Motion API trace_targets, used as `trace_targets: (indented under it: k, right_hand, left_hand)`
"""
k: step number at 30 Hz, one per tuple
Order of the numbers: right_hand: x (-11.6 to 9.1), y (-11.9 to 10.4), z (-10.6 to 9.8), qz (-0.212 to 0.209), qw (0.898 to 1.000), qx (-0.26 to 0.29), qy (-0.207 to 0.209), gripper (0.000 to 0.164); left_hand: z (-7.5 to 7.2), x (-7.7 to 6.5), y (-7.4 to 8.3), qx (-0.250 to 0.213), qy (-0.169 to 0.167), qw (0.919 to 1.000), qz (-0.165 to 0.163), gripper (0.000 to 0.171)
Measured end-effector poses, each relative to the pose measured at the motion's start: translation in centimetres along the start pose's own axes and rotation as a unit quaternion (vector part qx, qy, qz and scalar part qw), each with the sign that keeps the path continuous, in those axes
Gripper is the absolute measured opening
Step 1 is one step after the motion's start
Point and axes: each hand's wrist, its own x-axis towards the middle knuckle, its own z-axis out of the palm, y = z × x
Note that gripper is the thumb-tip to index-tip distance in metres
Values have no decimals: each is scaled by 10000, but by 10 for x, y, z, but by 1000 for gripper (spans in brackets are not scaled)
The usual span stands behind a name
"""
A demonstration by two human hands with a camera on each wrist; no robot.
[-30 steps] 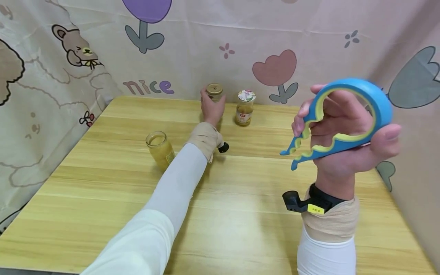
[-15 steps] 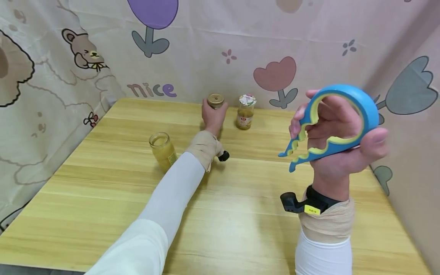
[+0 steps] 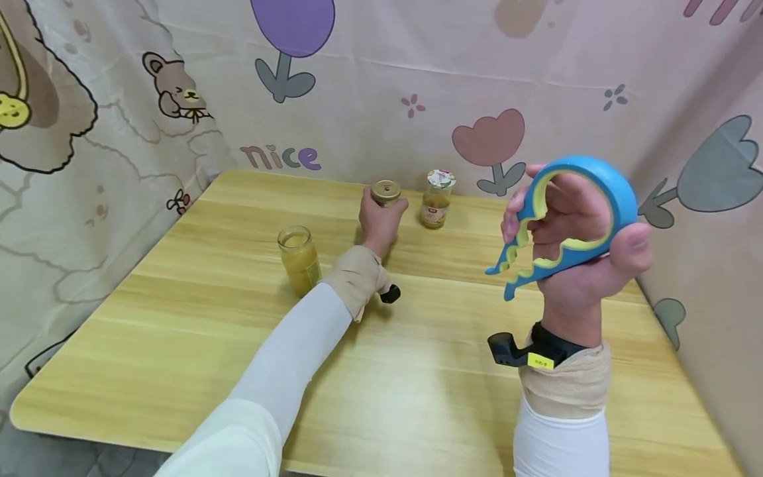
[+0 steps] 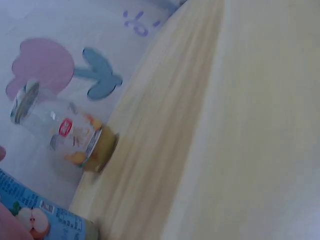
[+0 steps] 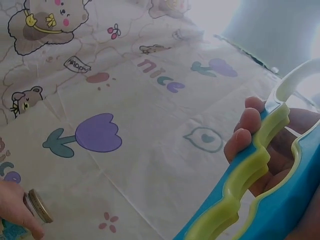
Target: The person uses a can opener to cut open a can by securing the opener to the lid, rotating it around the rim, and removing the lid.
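Note:
My left hand [image 3: 380, 224] grips a glass jar with a gold lid [image 3: 385, 190] near the back of the table. In the left wrist view its blue label with a fruit picture [image 4: 50, 220] shows at the lower left; I cannot tell whether its base touches the table. Raised at the right, my right hand [image 3: 566, 215] holds a blue and yellow jar opener [image 3: 622, 199], its toothed arms apart with nothing between them. Just right of the left hand stands a second jar [image 3: 434, 215] with a patterned lid. An open, lidless jar [image 3: 301, 265] with yellowish contents stands left of the left forearm.
The wooden table [image 3: 417, 397] spreads beneath both arms. A printed curtain [image 3: 369, 99] hangs along the table's back and sides. Black wrist cameras, such as the right one [image 3: 507, 349], jut out from the wrists.
My left hand has brought the gold-lidded jar back from the far edge, nearer to me. The right hand, still holding the jar opener, has shifted slightly left. The head view has turned a little.

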Motion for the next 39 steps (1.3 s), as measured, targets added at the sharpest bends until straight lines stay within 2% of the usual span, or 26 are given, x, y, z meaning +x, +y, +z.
trace_targets:
  k: [6, 12, 16, 24, 31, 34, 39]
  right_hand:
    - [-1, 1, 4, 145, 9999, 2, -66, 93]
    - [-5, 6, 7, 409, 9988, 49, -263, 92]
    - [-5, 10, 8, 570, 9977, -47, -351, 89]
    - [-5, 19, 8, 647, 9946, -542, -601, 83]
    - [-6, 24, 13, 733, 9891, -934, -869, 72]
    - [-8, 26, 14, 702, 9836, -1338, -985, 67]
    - [-11, 31, 13, 807, 9636, -2277, -1148, 67]
  left_hand:
    - [-5, -17, 2, 93, -42, 9999, 89, 56]
    - [-12, -30, 1, 189, -207, 9996, -105, 57]
    - [-15, -39, 2, 157, -364, 9992, -99, 55]
    - [-26, -58, 4, 159, -856, 9961, -105, 59]
    - [-42, -70, 4, 141, -1562, 9876, 117, 62]
    - [-48, -73, 2, 226, -1752, 9841, 185, 61]
    - [-59, -77, 0, 308, -2089, 9769, 327, 64]
